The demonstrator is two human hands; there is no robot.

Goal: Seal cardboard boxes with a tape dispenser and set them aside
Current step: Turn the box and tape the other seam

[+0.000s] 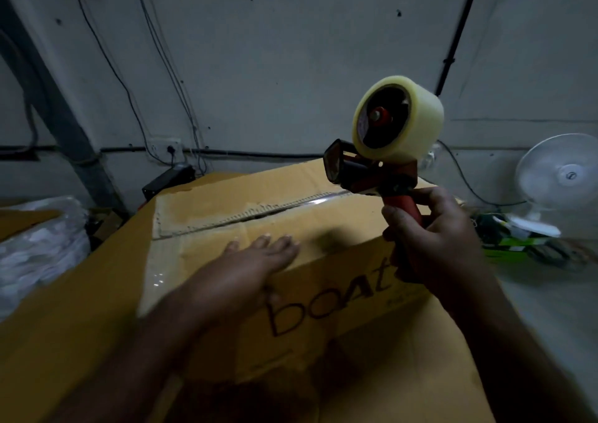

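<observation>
The cardboard box [207,209] is sitting in the near centre; the left hand [255,267] is lying flat on its top, fingers released and straight; the right hand [430,241] is holding the tape dispenser [382,150] above the box's right end, fingers grasping its red handle.

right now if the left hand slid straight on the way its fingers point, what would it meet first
The left hand lies flat on the cardboard box, fingers pointing away. Straight on, it would probably reach the seam between the flaps first; only bare cardboard lies before it.
</observation>
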